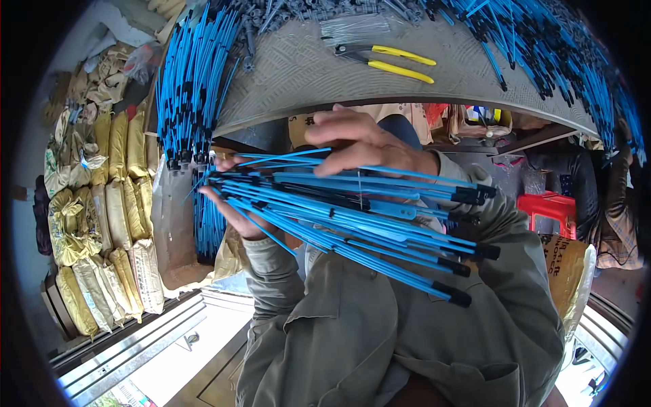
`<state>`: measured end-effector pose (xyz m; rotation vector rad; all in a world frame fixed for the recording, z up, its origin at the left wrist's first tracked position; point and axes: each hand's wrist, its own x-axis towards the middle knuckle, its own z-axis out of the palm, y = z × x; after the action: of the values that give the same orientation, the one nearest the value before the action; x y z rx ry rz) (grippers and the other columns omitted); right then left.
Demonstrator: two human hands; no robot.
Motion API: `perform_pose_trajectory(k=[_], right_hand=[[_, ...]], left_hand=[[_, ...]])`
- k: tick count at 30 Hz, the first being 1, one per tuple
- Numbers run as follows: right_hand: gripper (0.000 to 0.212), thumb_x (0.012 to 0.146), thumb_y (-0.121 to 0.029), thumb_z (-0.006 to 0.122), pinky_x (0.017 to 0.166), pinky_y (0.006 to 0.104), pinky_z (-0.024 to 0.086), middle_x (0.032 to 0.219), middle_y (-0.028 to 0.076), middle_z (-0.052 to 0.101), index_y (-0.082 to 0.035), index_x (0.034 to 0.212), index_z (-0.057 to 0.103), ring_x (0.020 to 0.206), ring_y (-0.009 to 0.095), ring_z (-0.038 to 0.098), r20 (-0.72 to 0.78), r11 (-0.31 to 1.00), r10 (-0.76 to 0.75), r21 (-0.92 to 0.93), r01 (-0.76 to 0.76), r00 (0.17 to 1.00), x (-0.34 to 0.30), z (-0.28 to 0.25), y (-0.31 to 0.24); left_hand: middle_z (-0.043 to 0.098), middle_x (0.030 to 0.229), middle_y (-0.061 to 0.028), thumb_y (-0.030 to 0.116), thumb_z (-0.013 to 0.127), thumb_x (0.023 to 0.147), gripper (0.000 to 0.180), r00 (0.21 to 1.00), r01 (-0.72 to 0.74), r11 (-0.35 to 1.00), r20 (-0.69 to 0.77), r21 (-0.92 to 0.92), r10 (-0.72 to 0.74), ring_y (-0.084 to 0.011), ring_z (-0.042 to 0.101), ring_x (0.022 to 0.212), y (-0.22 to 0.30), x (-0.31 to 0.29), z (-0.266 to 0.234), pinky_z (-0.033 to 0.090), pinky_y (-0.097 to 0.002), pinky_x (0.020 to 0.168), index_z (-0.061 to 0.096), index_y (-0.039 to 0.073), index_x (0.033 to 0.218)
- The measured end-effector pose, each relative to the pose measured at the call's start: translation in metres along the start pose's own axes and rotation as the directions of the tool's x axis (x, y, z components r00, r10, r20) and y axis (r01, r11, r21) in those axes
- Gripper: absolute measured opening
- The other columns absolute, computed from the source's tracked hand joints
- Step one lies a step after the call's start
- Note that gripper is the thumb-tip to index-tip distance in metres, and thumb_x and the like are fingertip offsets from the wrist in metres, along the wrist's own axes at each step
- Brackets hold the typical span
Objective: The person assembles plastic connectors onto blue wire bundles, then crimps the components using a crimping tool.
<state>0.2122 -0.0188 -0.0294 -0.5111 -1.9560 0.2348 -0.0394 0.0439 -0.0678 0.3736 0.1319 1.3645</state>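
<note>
My left hand is closed round the narrow end of a bundle of thin blue rods with black end pieces. From there the bundle fans out to the right, across my chest. Over its upper side hovers my right hand, fingers bent and apart; I see nothing gripped in it. Some loose rod ends stick out near its thumb. A thin pale line, perhaps a wire, crosses the bundle below the right hand. On the bench ahead lie pliers with yellow handles and a small heap of thin metal wires.
More blue rods hang over the bench edge at left, and another pile covers its right. Grey plastic parts line the back. Stacked yellowish sacks stand at left. A red stool and another person are at right.
</note>
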Motion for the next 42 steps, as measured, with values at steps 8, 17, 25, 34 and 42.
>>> perform_pose_trajectory(k=[8,17,25,34,42], right_hand=[[0.030,0.082,-0.030,0.064,0.082,0.0379,0.044,0.095,0.011,0.061,-0.002,0.093,0.061,0.090,0.026,0.058,0.057,0.868,0.152,0.469,-0.161,0.987,0.004,0.036,-0.013],[0.027,0.080,-0.022,0.068,0.069,0.0269,0.044,0.080,0.005,0.061,-0.001,0.094,0.060,0.071,0.014,0.056,0.225,0.564,0.582,0.581,-0.587,0.781,-0.001,0.076,-0.002],[0.033,0.084,-0.033,0.062,0.063,0.0267,0.038,0.081,0.005,0.051,-0.001,0.083,0.053,0.070,0.013,0.049,0.278,0.474,0.635,0.596,-0.648,0.720,0.000,0.088,-0.001],[0.029,0.082,-0.029,0.063,0.065,0.0294,0.038,0.078,0.009,0.049,-0.002,0.081,0.052,0.071,0.017,0.048,0.279,0.444,0.679,0.580,-0.683,0.679,0.011,0.094,-0.010],[0.022,0.078,-0.022,0.067,0.064,0.0291,0.039,0.079,0.009,0.050,-0.004,0.079,0.054,0.071,0.017,0.049,0.308,0.526,0.636,0.497,-0.690,0.708,0.017,0.086,-0.014]], left_hand=[[0.056,0.106,-0.0078,0.052,0.044,0.089,0.051,0.868,0.483,0.876,-0.129,-0.013,-0.480,-0.0222,0.055,0.092,-0.042,-0.038,-0.109,0.045,-0.0380,0.084,0.051,0.006,0.111],[0.057,0.105,-0.0076,0.042,0.063,0.078,0.061,0.979,0.142,0.642,-0.012,0.753,-0.202,-0.0164,0.057,0.089,-0.013,-0.056,-0.032,0.046,-0.0294,0.080,0.049,-0.001,0.119],[0.058,0.088,-0.0043,0.021,0.070,0.074,0.035,0.912,0.265,0.830,0.152,0.491,-0.381,-0.0129,0.055,0.080,0.002,-0.047,-0.037,0.044,-0.0268,0.072,0.055,0.000,0.097],[0.056,0.079,-0.0040,0.016,0.073,0.075,0.025,0.907,0.188,0.639,0.118,0.746,-0.405,-0.0113,0.053,0.071,0.007,-0.049,-0.026,0.041,-0.0250,0.063,0.055,0.002,0.085],[0.058,0.072,-0.0057,0.022,0.073,0.076,0.028,0.886,0.002,0.509,0.234,0.861,-0.399,-0.0125,0.054,0.064,0.013,-0.055,-0.016,0.041,-0.0251,0.056,0.056,0.001,0.081]])
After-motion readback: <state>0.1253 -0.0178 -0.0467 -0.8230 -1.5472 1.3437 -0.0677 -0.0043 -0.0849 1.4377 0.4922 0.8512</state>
